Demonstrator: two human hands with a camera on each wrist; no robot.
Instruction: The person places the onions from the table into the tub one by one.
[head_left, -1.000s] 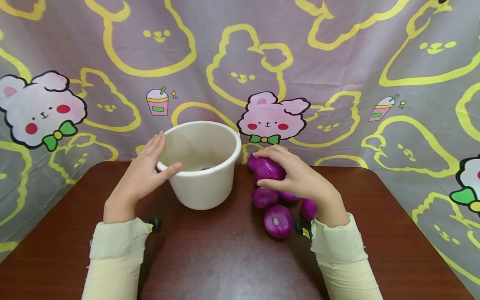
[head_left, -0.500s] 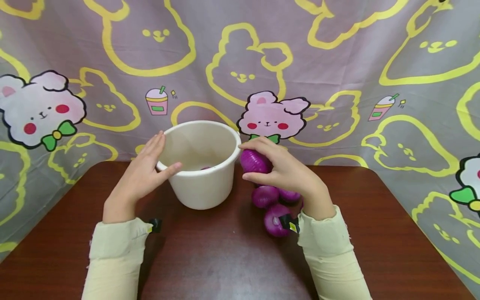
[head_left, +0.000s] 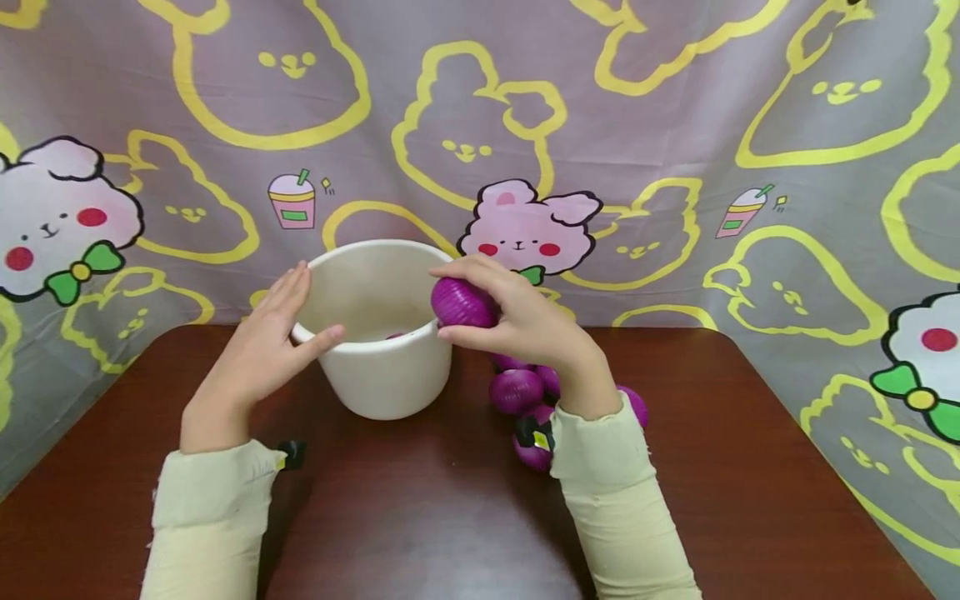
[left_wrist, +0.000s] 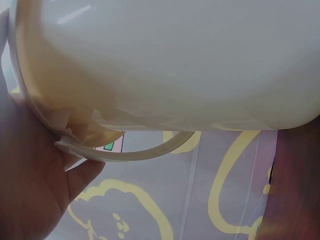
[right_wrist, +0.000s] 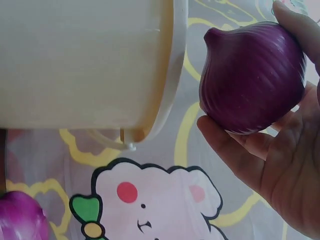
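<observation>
A white bucket (head_left: 386,379) stands upright on the table, with a sliver of purple visible inside it. At its left rim rests my left hand (head_left: 258,350), thumb over the edge; in the left wrist view that hand (left_wrist: 35,170) lies against the bucket (left_wrist: 175,60) near its handle. My right hand (head_left: 525,325) grips a purple onion (head_left: 462,302) at the bucket's right rim. The right wrist view shows the onion (right_wrist: 252,77) between thumb and fingers of the right hand (right_wrist: 295,160), beside the bucket's rim (right_wrist: 175,65).
Several purple onions (head_left: 516,392) lie on the brown table (head_left: 420,517) right of the bucket, partly hidden by the right arm. A patterned cloth (head_left: 637,108) hangs behind the table's back edge.
The right hand has picked the onion up from the pile and carried it left to the bucket's rim. My left hand keeps its place on the bucket. The head view has shifted slightly right.
</observation>
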